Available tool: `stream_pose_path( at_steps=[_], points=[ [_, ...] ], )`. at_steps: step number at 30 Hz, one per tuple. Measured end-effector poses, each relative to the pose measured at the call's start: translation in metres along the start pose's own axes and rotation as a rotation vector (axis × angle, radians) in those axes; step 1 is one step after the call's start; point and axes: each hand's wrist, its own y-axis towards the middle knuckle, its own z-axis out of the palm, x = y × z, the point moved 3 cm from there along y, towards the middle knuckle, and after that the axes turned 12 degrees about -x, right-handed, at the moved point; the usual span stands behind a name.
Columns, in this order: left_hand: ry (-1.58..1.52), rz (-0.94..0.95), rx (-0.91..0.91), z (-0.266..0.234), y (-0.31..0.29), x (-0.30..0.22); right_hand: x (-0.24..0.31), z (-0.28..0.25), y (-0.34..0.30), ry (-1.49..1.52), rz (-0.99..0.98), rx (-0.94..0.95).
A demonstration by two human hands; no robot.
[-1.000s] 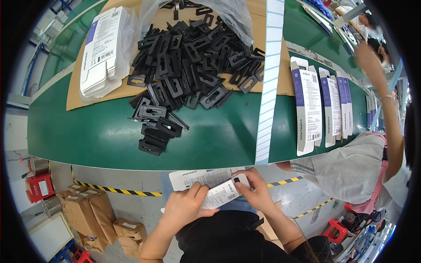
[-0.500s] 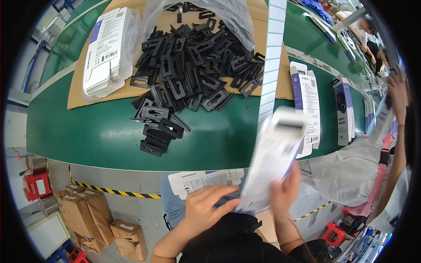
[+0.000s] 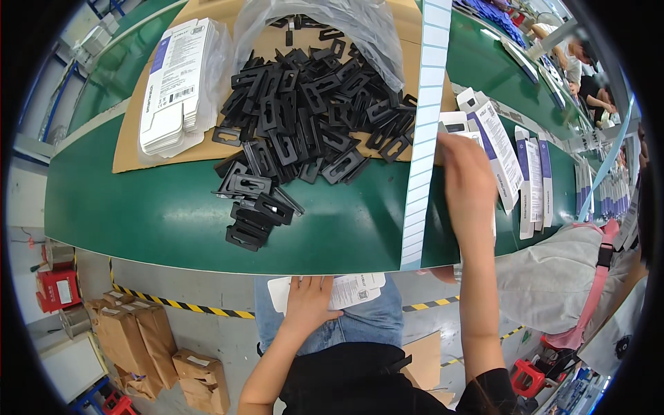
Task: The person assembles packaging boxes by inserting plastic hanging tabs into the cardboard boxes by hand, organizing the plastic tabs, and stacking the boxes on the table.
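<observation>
My left hand [image 3: 309, 304] lies over a flat white carton blank [image 3: 356, 290] on my lap, fingers stretched across it and thumb apart. Beyond the striped strip at the right, my right hand [image 3: 469, 176] is curled around the side of a white box [image 3: 454, 127] on the green table. The hand and wrist hide much of that box. Beside it leans another white and purple box [image 3: 499, 155]. More boxes [image 3: 531, 183] stand farther right.
A heap of black plastic hanger pieces [image 3: 297, 117] covers cardboard [image 3: 128, 149] on the green table [image 3: 138, 207]. Flat cartons [image 3: 176, 90] are stacked at the left. A pale lined strip [image 3: 423, 138] crosses the table. Someone in grey clothing [image 3: 546, 266] sits at the right.
My right hand has carried the white box from above my lap up and right to the table beyond the strip. My left hand has moved onto the carton blank. Boxes at the right have shifted.
</observation>
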Motion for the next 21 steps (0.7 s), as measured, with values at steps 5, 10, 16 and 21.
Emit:
stream_pose_path(
  at_steps=[5,10,16,21],
  points=[
    [-0.043,0.028,-0.049,-0.008,0.010,-0.003,-0.011,0.039,0.022,-0.153,-0.017,0.144],
    [-0.220,0.084,-0.256,-0.041,0.000,-0.007,-0.016,0.015,0.028,-0.066,-0.159,0.091],
    [-0.226,0.134,-0.333,-0.069,-0.010,-0.004,0.015,-0.038,-0.009,0.190,0.285,0.018],
    [-0.286,0.170,-0.296,-0.089,-0.020,-0.010,0.054,-0.096,-0.073,0.563,0.543,0.279]
  ],
)
